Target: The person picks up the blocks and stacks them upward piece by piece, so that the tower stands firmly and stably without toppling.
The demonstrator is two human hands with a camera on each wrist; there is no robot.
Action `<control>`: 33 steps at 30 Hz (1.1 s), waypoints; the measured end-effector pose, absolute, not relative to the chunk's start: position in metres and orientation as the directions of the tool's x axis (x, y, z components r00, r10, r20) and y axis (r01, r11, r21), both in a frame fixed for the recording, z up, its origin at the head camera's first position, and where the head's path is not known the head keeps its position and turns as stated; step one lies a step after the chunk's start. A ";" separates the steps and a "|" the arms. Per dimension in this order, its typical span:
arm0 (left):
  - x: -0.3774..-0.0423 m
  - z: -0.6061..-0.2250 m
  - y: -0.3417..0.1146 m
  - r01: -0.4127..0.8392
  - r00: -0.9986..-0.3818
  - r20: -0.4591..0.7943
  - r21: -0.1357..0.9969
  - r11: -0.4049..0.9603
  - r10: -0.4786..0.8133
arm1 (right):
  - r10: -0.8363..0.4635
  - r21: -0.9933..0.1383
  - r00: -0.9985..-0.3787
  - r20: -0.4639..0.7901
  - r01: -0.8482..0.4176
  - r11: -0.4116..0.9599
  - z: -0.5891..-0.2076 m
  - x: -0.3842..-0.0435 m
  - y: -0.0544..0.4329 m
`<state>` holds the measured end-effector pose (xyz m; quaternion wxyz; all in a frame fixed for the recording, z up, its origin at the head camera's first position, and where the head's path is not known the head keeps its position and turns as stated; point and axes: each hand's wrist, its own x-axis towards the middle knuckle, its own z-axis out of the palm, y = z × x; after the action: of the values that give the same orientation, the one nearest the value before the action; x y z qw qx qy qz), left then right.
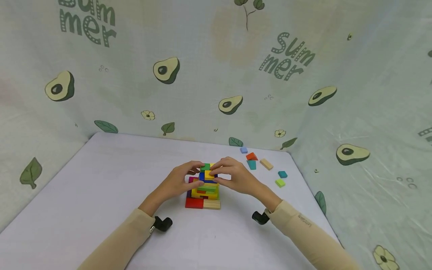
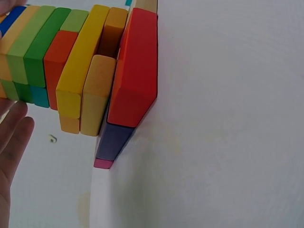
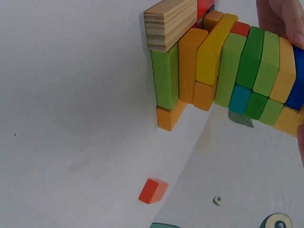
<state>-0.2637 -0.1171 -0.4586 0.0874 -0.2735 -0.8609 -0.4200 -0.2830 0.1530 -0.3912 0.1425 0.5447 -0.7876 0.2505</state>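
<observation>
A tower of colourful wooden blocks [image 1: 207, 189] stands upright on the table, with a red block [image 1: 194, 203] and a plain wood block [image 1: 212, 204] along its front base. My left hand [image 1: 177, 179] is at the tower's upper left side, fingers by a green block [image 1: 205, 167] and thumb toward the front. From the right, my right hand [image 1: 237, 176] pinches a yellow block [image 1: 208, 175] at the top front, above a blue block [image 1: 201, 177]. Both wrist views show the tower sideways, with fingers around its upper end; the topmost blocks are cut off there.
Several loose blocks lie at the back right, among them a red triangle [image 1: 251, 156], a teal block [image 1: 251, 165], a plain wood block [image 1: 266, 164] and a light green block [image 1: 280, 183]. A printed cloth [image 1: 195, 90] hangs behind the white table [image 1: 118, 180].
</observation>
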 end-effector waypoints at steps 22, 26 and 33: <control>-0.264 -0.460 -0.120 0.564 -0.823 0.400 0.661 0.494 0.403 | -0.745 -0.223 -0.414 0.523 -0.910 0.349 -0.403 -0.282 0.143; -0.263 -0.460 -0.119 0.554 -0.829 0.395 0.673 0.490 0.395 | -0.723 -0.256 -0.439 0.533 -0.898 0.358 -0.399 -0.283 0.148; -0.262 -0.458 -0.115 0.517 -0.851 0.364 0.702 0.490 0.378 | -0.604 -0.335 -0.615 0.507 -0.786 0.519 -0.401 -0.324 0.191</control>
<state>-0.2621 -0.1150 -0.4580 0.0803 -0.2606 -0.8593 -0.4328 -0.3239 0.1915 -0.4005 0.1661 0.4063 -0.8556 0.2744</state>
